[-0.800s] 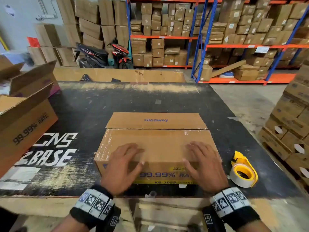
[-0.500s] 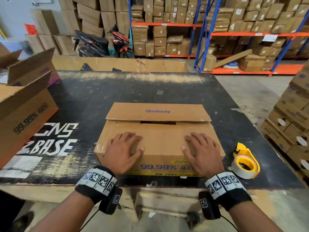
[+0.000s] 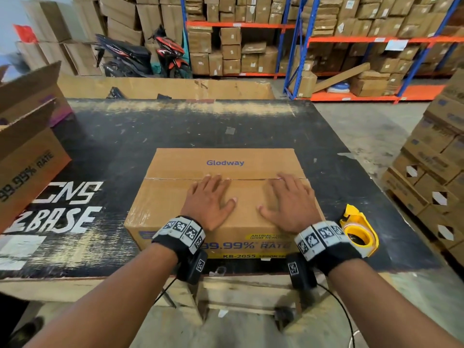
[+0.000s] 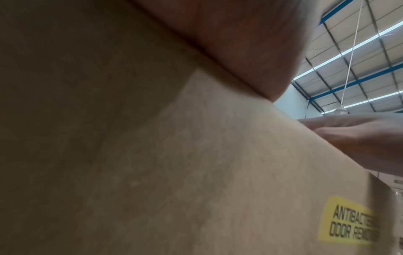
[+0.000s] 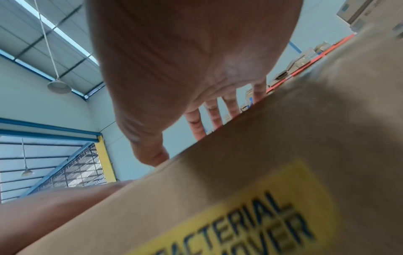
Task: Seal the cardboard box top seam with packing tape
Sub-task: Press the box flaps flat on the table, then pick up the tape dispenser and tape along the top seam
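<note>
A brown cardboard box (image 3: 163,204) marked "Glodway" sits on the black table (image 3: 125,146) in front of me, both top flaps down. Its top seam (image 3: 246,179) runs left to right. My left hand (image 3: 209,197) lies flat on the near flap, fingertips at the seam. My right hand (image 3: 291,199) lies flat beside it, fingers straight, also reaching the seam. A roll of tape in a yellow dispenser (image 3: 359,233) rests on the table just right of the box. In the wrist views I see the box's front face (image 4: 196,172) (image 5: 283,172) and my right hand's fingers (image 5: 196,124) over its top edge.
An open cardboard box (image 3: 27,156) stands at the table's left edge. Stacked cartons (image 3: 437,172) rise on the right beside the table. A long carton (image 3: 163,87) lies behind the table, with motorbikes (image 3: 143,56) and shelving (image 3: 326,38) beyond.
Both hands slid forward over the near flap to the seam. The dark gap between the flaps has closed and the flaps now meet.
</note>
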Action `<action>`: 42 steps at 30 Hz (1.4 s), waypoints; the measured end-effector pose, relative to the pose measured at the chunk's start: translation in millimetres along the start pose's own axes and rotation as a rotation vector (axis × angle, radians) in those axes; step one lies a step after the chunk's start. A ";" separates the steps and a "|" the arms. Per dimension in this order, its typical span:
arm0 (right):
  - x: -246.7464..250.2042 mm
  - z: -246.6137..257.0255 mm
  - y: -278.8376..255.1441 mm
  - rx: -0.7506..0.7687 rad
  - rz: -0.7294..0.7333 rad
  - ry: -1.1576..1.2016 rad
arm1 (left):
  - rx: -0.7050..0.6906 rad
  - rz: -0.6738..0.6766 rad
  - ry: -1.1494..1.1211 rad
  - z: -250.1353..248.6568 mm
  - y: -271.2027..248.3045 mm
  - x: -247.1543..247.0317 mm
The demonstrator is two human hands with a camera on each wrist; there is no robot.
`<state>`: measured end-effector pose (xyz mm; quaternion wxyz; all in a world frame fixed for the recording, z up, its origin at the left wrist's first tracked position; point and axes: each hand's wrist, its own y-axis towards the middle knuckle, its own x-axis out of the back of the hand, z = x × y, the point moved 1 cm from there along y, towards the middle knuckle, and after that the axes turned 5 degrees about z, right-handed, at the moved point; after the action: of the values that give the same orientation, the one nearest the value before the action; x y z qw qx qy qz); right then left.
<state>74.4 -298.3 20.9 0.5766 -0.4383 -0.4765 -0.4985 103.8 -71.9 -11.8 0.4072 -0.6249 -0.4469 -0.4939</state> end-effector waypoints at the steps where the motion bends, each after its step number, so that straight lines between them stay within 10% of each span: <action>1: -0.2 -0.4 9.4 0.002 0.040 -0.009 | 0.001 0.012 0.007 0.2 0.5 -0.4; 9: -7.1 -6.0 27.2 0.049 0.219 0.131 | 0.029 -0.024 -0.014 0.5 0.1 -3.0; 12: 4.4 -41.4 15.8 0.066 -0.013 0.507 | 0.027 -0.039 -0.024 1.5 -1.0 -1.1; 16: -10.3 -127.4 -9.3 -0.309 -0.347 0.586 | 0.039 -0.070 -0.035 2.1 -2.6 -0.5; 21: -60.9 -221.3 -39.5 -0.766 -0.089 0.467 | 0.042 -0.084 -0.044 0.6 -1.9 -0.3; 26: -86.6 -259.2 -27.7 -0.684 0.078 0.345 | 0.059 -0.081 -0.044 -2.1 -1.1 0.6; 33: -69.9 -276.7 -26.0 -0.675 0.064 0.743 | 0.061 -0.081 -0.042 -5.6 -2.9 1.2; 38: -13.2 -251.2 -42.2 -0.400 -0.106 1.332 | 0.053 -0.110 -0.067 -7.5 -2.7 0.1; 42: 48.1 -189.1 -18.1 -0.098 -0.158 1.215 | 0.068 -0.091 -0.043 -8.8 -4.2 2.6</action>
<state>80.1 -493.3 38.3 0.6855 -0.0651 -0.0705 -0.7217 97.9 -78.7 -7.3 0.3958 -0.6001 -0.4999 -0.4830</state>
